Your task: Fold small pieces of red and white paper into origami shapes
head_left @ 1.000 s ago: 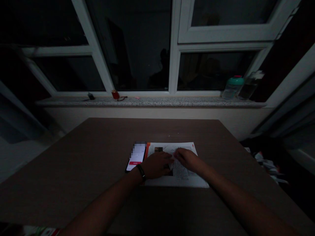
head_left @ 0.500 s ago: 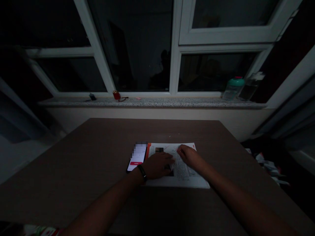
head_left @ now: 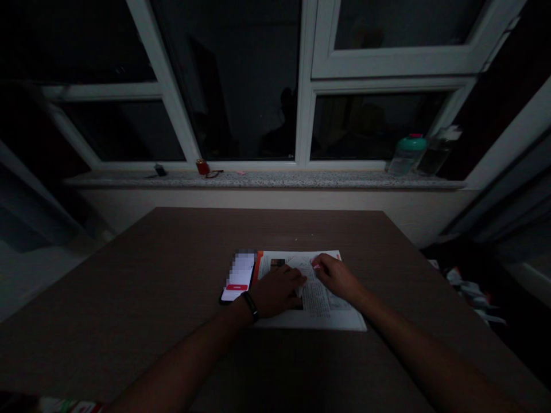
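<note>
On the table (head_left: 172, 264), the page (head_left: 329, 320) is apparently steadied by the left hand (head_left: 278, 291) laid across it, whose grip cannot be told, while a pink bit (head_left: 316, 265) is pinched by the right hand (head_left: 338, 276).

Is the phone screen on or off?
On: the phone glows white with a red bar, beside the printed paper.

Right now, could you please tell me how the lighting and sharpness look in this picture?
In the head view, light is dim overall; in the head view, the phone screen glows brightest, partly pixelated; in the head view, shadow darkens the table's near middle; in the head view, the printed page's small text is unreadable.
</note>
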`<state>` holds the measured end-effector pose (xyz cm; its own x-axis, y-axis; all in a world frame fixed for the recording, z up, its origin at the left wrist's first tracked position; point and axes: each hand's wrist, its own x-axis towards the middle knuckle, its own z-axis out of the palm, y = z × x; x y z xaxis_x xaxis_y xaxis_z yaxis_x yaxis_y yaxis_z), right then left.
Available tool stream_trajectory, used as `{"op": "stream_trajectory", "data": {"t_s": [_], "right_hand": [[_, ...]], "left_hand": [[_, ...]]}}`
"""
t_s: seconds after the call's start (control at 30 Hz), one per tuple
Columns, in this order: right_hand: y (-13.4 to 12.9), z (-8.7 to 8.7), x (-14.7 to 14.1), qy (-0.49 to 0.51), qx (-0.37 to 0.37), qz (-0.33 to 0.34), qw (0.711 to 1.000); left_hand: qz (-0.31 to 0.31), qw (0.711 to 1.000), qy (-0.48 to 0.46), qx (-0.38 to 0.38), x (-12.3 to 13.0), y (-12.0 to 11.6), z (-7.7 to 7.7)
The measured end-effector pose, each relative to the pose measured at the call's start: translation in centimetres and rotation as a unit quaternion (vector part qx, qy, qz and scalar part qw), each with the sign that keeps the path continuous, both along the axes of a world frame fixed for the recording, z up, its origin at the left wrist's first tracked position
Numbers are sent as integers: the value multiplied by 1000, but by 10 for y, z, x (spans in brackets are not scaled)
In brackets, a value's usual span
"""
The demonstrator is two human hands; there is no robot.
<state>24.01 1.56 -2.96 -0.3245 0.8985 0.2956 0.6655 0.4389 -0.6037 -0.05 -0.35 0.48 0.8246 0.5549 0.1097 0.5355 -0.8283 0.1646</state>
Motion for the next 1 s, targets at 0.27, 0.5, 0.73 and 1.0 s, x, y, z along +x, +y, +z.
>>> {"op": "stream_trajectory", "data": {"t_s": [0.27, 0.5, 0.73, 1.0], "right_hand": [[-12, 3, -11, -14, -9, 121, 993], [-14, 7, -18, -64, -32, 87, 994], [-4, 5, -14, -85, -35, 28, 995], [4, 0, -9, -94, -26, -22, 995]], "left_hand": [[1, 1000, -10, -13, 0, -1, 2], [4, 1000, -9, -11, 0, -1, 1], [0, 1000, -14, -6, -1, 1, -4], [3, 1000, -12, -14, 1, -1, 4]]}}
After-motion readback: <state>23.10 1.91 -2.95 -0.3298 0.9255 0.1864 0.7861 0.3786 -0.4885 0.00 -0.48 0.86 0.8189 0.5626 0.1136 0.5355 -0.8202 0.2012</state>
